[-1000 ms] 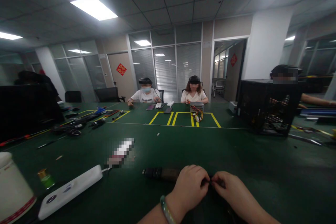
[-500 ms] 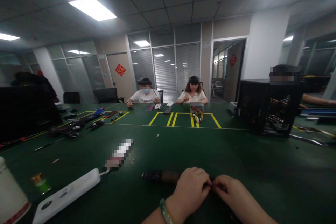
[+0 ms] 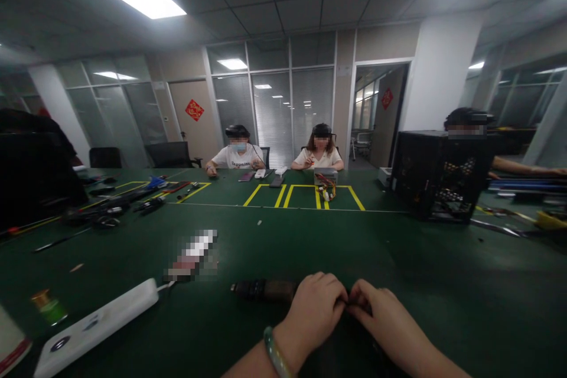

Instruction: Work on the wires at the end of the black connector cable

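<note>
A dark, tubular tool (image 3: 277, 290) lies on the green table, its narrow metal tip toward the left. My left hand (image 3: 316, 307), with a green bangle on the wrist, is closed over the tool's right part and hides it. My right hand (image 3: 381, 310) is pinched closed beside it. The fingertips of both hands meet to the right of the tool; whatever is between them is too small and dark to make out.
A white power strip (image 3: 97, 328), a green bottle (image 3: 49, 307) and a blurred-out device (image 3: 192, 257) lie left. Dark cables (image 3: 106, 207) are further back. A black computer case (image 3: 436, 177) stands right. Two people sit opposite, with a metal box (image 3: 325, 177); another person is behind the case.
The whole view has shifted slightly, so most things appear further left. Both hands remain together with fingertips meeting, beside the tool.
</note>
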The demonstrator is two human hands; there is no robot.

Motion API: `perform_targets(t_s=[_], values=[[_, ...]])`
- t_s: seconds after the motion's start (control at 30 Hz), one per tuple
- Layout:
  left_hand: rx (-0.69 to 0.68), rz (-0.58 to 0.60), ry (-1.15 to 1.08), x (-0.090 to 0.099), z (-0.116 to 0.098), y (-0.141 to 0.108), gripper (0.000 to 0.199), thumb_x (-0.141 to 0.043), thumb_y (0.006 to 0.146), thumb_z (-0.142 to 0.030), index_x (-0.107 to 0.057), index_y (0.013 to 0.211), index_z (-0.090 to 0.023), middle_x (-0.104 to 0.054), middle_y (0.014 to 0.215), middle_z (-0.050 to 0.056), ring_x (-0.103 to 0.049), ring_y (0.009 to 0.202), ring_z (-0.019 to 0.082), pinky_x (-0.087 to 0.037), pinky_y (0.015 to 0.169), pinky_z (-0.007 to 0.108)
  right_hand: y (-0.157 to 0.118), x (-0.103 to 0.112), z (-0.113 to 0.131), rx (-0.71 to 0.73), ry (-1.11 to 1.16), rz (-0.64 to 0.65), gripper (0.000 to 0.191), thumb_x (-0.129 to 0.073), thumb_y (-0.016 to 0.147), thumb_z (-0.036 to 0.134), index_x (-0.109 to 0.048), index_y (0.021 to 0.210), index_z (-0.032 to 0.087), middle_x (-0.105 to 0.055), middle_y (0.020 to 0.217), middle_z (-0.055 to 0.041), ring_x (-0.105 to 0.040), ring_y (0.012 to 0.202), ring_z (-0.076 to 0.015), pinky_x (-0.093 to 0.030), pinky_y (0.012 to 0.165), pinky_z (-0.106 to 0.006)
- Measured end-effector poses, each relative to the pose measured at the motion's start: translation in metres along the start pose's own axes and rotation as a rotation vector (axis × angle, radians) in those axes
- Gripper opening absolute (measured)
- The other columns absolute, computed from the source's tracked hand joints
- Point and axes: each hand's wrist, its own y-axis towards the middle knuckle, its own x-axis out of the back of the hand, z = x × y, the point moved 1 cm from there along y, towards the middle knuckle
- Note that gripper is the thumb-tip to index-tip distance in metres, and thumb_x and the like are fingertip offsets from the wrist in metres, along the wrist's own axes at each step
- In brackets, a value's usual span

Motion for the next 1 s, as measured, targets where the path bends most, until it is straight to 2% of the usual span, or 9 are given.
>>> perform_targets(t_s=[0.1, 0.27, 0.53, 0.87, 1.0], values=[[0.002, 0.009, 0.006, 0.001, 0.001, 0.000, 0.005, -0.062, 0.085, -0.021, -0.062, 0.089, -0.023, -0.062, 0.092, -0.002, -0.054, 0.089, 0.017, -0.039, 0.081, 0.031, -0.004, 0.004, 0.002, -0.026, -0.015, 0.001, 0.008, -0.057, 0.086, 0.029, -0.064, 0.085, 0.025, -0.066, 0.071, 0.0033, -0.061, 0.068, -0.0155, -0.038, 0.074, -0.028], [-0.003, 0.041, 0.031, 0.001, 0.001, 0.002, 0.007, -0.061, 0.085, -0.020, -0.062, 0.091, -0.022, -0.062, 0.094, -0.002, -0.054, 0.091, 0.016, -0.039, 0.080, 0.029, 0.002, -0.004, -0.006, -0.071, 0.163, 0.072, 0.014, -0.055, 0.086, 0.030, -0.067, 0.084, 0.022, -0.069, 0.077, 0.0006, -0.063, 0.069, -0.0155, -0.037, 0.058, -0.023], [-0.025, 0.019, 0.009, 0.001, 0.003, 0.002, 0.007, -0.061, 0.085, -0.018, -0.061, 0.091, -0.023, -0.062, 0.092, -0.002, -0.055, 0.090, 0.016, -0.040, 0.081, 0.030, 0.009, -0.012, -0.018, -0.079, 0.251, 0.073, 0.019, -0.055, 0.087, 0.034, -0.069, 0.084, 0.021, -0.070, 0.077, -0.0003, -0.063, 0.070, -0.0165, -0.037, 0.058, -0.023], [-0.079, 0.041, -0.022, 0.003, 0.007, 0.003, 0.009, -0.061, 0.083, -0.015, -0.061, 0.089, -0.022, -0.064, 0.094, -0.002, -0.055, 0.091, 0.016, -0.040, 0.084, 0.029, 0.008, -0.011, -0.013, -0.063, 0.247, 0.056, 0.018, -0.057, 0.087, 0.033, -0.069, 0.081, 0.022, -0.070, 0.074, 0.0011, -0.063, 0.069, -0.0159, -0.036, 0.057, -0.023], [-0.042, 0.033, -0.014, 0.004, 0.003, 0.002, 0.011, -0.061, 0.084, -0.016, -0.060, 0.093, -0.023, -0.063, 0.094, -0.002, -0.055, 0.091, 0.017, -0.040, 0.082, 0.030, 0.007, -0.010, -0.013, -0.057, 0.269, 0.051, 0.017, -0.057, 0.087, 0.033, -0.068, 0.082, 0.022, -0.070, 0.076, 0.0013, -0.063, 0.069, -0.0155, -0.036, 0.057, -0.022]])
